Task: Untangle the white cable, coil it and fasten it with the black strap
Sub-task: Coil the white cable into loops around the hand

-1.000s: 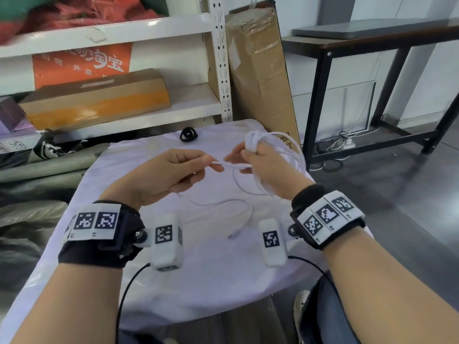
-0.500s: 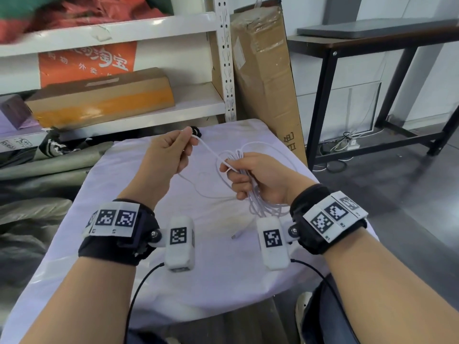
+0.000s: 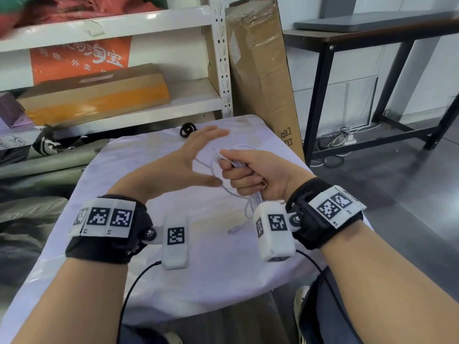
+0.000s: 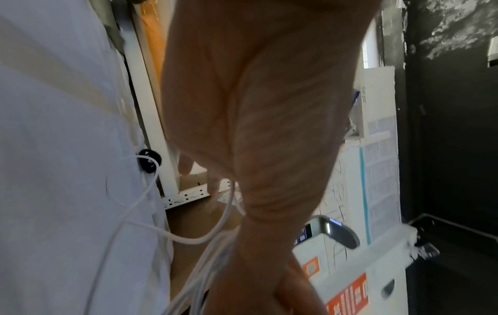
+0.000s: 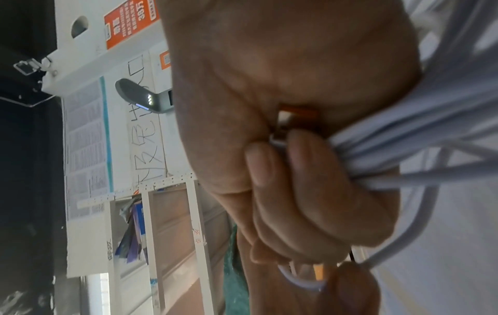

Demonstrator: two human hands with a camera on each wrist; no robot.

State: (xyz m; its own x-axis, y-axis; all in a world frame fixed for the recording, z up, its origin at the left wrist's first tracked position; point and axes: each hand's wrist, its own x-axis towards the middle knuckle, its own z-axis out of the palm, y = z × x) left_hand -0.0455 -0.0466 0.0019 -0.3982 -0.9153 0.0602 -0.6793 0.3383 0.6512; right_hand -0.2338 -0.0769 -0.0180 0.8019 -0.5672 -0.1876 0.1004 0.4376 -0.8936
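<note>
Gathering most of its loops into one bundle, the white cable (image 3: 236, 165) sits clamped in the right hand (image 3: 250, 173), whose fingers curl tightly round the strands; the right wrist view shows a metal plug end tucked inside that fist as well. Below the fist a loose run of cable hangs down to the cloth, ending in a small connector (image 3: 232, 230) lying on it. The left hand (image 3: 181, 167) hovers just left of the bundle, fingers spread and straight, holding nothing.

By my reading, the untangling looks finished and the coiling is mostly done, though the trailing end has yet to be wound in. Fastening has not begun: the black strap (image 3: 186, 130) lies untouched on the cloth beyond the bundle, near the far edge and just past the left fingertips, so the open hand seems likely bound for it.

Under the bundle is a table covered with a wrinkled white cloth (image 3: 139, 189). Beyond it and to the left stands a white metal shelf (image 3: 119, 23) carrying a flat cardboard box (image 3: 94, 95) and an orange printed bag. A tall taped carton (image 3: 260, 70) leans beyond the bundle, slightly right. Farther right stands a black-framed desk (image 3: 372, 33) over a dark floor, with wires and a power strip beneath it.
</note>
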